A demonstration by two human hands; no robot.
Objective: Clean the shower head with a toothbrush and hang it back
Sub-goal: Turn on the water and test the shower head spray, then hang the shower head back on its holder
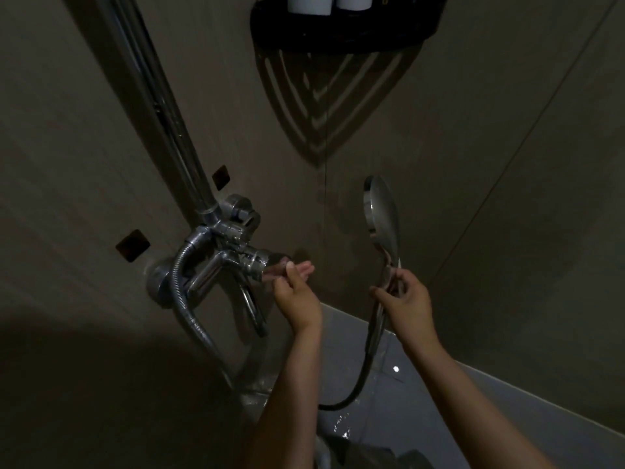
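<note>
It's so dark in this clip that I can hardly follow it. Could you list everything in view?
shower head: one, chrome, upright, centre right
hose: two visible stretches, silver, below shower head and below tap
mixer tap: one, chrome, left wall
riser pipe: one, chrome, above tap
corner shelf: one, black, top
bottles: two, white, on shelf
wall squares: two, dark, beside pipe
tub: one, white, wet, lower right
left hand: one, holds tap handle
right hand: one, grips shower head's handle
</note>
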